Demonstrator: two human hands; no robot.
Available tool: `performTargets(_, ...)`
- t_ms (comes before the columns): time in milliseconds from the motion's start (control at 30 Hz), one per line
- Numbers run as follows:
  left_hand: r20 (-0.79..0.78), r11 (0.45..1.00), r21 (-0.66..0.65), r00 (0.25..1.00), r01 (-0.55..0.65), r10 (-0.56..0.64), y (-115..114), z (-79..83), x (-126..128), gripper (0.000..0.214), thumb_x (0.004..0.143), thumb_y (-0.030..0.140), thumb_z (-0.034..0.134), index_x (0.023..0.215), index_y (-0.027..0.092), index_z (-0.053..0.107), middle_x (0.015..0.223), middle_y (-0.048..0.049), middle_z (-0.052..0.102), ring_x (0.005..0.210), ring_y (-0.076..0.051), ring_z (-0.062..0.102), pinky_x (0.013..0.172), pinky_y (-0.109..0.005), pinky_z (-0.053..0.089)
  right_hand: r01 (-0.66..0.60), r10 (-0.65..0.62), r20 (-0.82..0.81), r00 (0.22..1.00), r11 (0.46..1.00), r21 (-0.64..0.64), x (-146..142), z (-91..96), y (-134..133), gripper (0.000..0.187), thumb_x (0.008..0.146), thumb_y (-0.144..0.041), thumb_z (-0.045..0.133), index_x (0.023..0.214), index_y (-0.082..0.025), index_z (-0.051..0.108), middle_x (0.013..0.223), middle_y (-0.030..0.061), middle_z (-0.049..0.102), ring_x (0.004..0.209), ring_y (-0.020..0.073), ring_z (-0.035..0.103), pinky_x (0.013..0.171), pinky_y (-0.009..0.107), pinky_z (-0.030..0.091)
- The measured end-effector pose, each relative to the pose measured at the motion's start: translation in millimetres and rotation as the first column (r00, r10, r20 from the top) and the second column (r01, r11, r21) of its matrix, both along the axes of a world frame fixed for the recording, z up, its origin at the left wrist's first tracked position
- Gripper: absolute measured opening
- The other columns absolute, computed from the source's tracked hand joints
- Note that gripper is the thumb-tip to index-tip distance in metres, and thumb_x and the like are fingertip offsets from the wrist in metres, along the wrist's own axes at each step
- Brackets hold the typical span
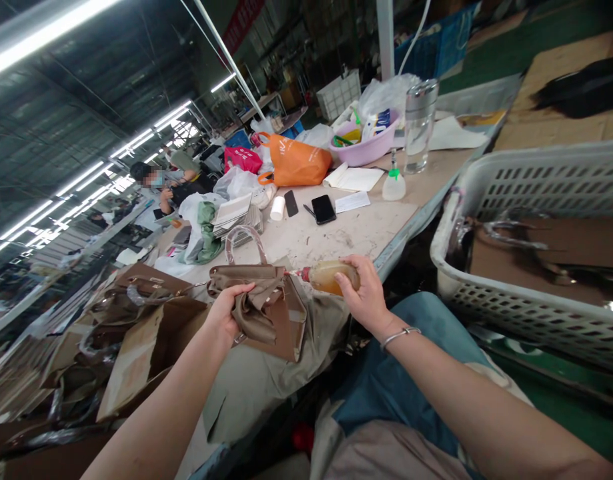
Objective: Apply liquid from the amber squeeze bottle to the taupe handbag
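A brown handbag (279,327) lies on its side at the table's near edge, over a grey-green cloth (251,393). Its upright handle (246,233) is wrapped in clear plastic. My left hand (227,310) is closed on the bag's loose, folded lining, thumb on top. In my right hand (363,293) is a squeeze bottle of amber liquid (331,277), held level with fingers wrapped round it. The bottle's red nozzle points left and meets or nearly meets the bag's upper edge; exact contact is too small to tell.
Brown bags and panels (141,347) are heaped at left. A white plastic basket (526,300) with brown pieces stands at right. Farther back on the table are a phone (323,209), a small glue bottle (395,183), a tall clear flask (420,127), an orange bag (299,162) and a purple basin (366,150).
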State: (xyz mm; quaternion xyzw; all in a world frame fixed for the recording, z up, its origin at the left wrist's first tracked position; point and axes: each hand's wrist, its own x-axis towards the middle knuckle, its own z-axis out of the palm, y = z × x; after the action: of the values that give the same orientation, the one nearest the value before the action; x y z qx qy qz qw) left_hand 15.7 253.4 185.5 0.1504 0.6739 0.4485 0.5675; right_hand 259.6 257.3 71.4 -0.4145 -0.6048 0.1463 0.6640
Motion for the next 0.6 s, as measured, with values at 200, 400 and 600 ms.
performTargets(200, -0.031, 1.0, -0.012, 0.999, -0.011, 0.011, -1, 1.1, 1, 0.015, 0.077, 0.006, 0.054, 0.087, 0.005, 0.066, 0.068, -0.0129, 0.07, 0.052, -0.025, 0.067, 0.053, -0.037, 0.06, 0.029, -0.035, -0.079, 0.996, 0.997, -0.072, -3, -2.8, 2, 0.019, 0.09, -0.03, 0.053, 0.105, -0.02, 0.054, 0.1, 0.0095, 0.061, 0.095, 0.0235, 0.058, 0.086, 0.043, 0.05)
performTargets(400, -0.035, 0.999, -0.032, 0.999, -0.028, 0.027, -1, 2.6, 1, 0.014, 0.078, 0.007, 0.055, 0.085, 0.005, 0.066, 0.067, -0.0132, 0.07, 0.052, -0.025, 0.066, 0.051, -0.037, 0.06, 0.002, -0.005, -0.052, 0.999, 0.997, -0.071, 9, -6.4, -6, 0.017, 0.09, -0.029, 0.054, 0.104, -0.02, 0.054, 0.098, 0.0082, 0.06, 0.094, 0.0223, 0.057, 0.085, 0.041, 0.049)
performTargets(600, -0.015, 1.0, -0.006, 1.0, -0.02, 0.02, -2, 1.3, 0, 0.014, 0.079, 0.006, 0.053, 0.084, 0.004, 0.066, 0.068, -0.0134, 0.07, 0.054, -0.025, 0.067, 0.053, -0.038, 0.06, -0.053, 0.053, -0.004, 0.999, 0.998, -0.026, 4, -7.5, -6, 0.016, 0.089, -0.028, 0.056, 0.103, -0.02, 0.054, 0.096, 0.0076, 0.06, 0.092, 0.0217, 0.057, 0.083, 0.04, 0.049)
